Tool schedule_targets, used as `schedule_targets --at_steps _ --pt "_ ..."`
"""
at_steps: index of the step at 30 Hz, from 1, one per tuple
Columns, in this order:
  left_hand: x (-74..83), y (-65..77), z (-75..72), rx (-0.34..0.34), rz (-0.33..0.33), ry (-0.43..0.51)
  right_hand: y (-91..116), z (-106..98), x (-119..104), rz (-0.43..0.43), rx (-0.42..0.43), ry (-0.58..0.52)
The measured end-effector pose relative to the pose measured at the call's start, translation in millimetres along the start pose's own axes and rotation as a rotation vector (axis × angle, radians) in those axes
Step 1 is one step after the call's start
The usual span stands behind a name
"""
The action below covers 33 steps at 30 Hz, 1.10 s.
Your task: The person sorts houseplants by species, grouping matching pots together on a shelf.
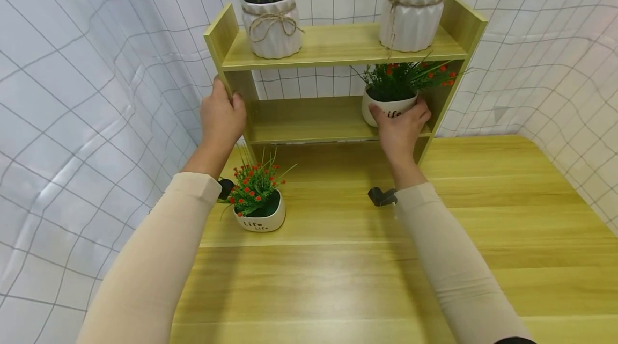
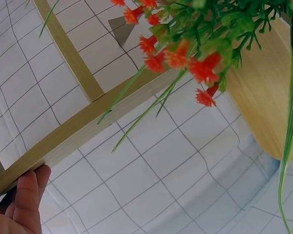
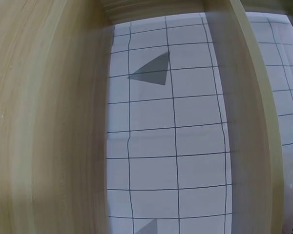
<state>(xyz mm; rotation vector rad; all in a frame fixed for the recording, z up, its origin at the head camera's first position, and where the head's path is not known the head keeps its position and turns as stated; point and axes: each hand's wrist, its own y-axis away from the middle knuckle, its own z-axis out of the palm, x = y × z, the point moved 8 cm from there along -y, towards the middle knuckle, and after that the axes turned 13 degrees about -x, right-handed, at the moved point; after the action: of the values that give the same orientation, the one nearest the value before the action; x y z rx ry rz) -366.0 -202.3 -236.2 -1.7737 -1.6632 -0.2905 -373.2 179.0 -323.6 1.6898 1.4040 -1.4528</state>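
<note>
My left hand (image 1: pixel 223 116) grips the left side panel of a wooden shelf rack (image 1: pixel 309 118), the thumb towards the inside; its fingertips (image 2: pixel 28 195) press the panel's edge in the left wrist view. With my right hand (image 1: pixel 402 129) I hold a white oval flowerpot (image 1: pixel 369 110) marked "Life", planted with red flowers and grass, at the right end of the middle shelf. A similar "Life" pot (image 1: pixel 263 221) with red flowers (image 1: pixel 253 188) sits on the table below my left forearm. The right wrist view shows mostly the rack's boards (image 3: pixel 249 122); the right hand is out of it.
On the top shelf stand two ribbed white vases tied with twine: the left vase (image 1: pixel 275 27) has yellow flowers, the right vase (image 1: pixel 415 22) pale ones. The rack stands on a wooden table (image 1: pixel 318 279). Grid-patterned white cloth (image 1: pixel 63 92) hangs around the sides and back.
</note>
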Motion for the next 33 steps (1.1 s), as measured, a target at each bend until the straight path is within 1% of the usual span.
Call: schedule_targets --at_steps 4,8,13,18,21,25,28,33 --pt "-0.3 0.9 -0.3 -0.007 -0.001 0.006 1 1 2 -0.008 0.003 -0.007" --pt "-1.3 1.5 0.2 -0.011 -0.005 0.005 8 1 5 -0.049 0.012 -0.052" --pt "-2.1 1.2 0.7 0.004 -0.001 -0.004 28 0 6 -0.122 0.022 -0.097" --pt "-0.5 2.0 0.3 0.005 0.007 -0.002 51 0 3 -0.228 0.01 -0.111" --pt "-0.2 2.1 -0.2 0.0 0.006 0.0 65 4 2 -0.274 -0.019 -0.138" --pt "-0.3 0.8 -0.8 -0.007 0.005 0.003 82 18 1 -0.307 -0.097 -0.181" --pt "-0.7 -0.3 -1.2 -0.009 0.001 0.004 94 33 3 -0.317 -0.168 -0.179" --pt "-0.6 -0.3 -1.0 -0.002 -0.002 -0.013 112 55 7 -0.31 -0.244 -0.186"
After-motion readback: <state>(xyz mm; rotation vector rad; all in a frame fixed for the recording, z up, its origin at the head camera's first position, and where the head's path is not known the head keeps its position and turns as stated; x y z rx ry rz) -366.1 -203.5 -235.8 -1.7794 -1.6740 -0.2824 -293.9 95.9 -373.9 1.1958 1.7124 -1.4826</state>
